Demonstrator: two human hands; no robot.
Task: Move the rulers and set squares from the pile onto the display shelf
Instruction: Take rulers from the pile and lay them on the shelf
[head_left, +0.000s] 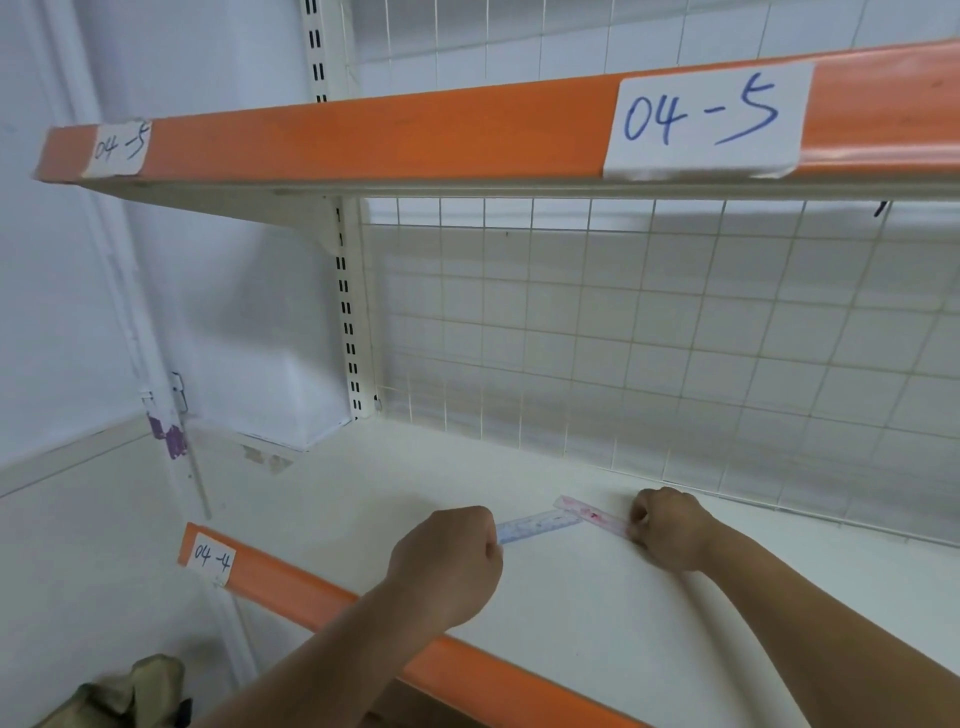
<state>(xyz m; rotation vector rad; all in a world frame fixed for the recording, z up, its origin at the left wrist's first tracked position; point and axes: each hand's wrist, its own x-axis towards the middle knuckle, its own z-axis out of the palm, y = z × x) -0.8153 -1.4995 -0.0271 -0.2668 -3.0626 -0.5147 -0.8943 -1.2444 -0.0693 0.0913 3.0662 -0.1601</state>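
Observation:
A blue translucent ruler (535, 526) lies flat on the white display shelf (597, 613) labelled 04-4. My left hand (447, 558) is closed on its near end. A pink translucent ruler (589, 514) lies beside it, and their far ends meet in a corner. My right hand (667, 527) is closed on the pink ruler's right end. Both rulers rest on the shelf surface. The pile is out of view.
The shelf has an orange front lip (311, 603) and a wire grid back panel (623, 353). An upper shelf (395, 140) labelled 04-5 overhangs above. A white wall is at the left, and an olive object (130, 696) sits at the bottom left.

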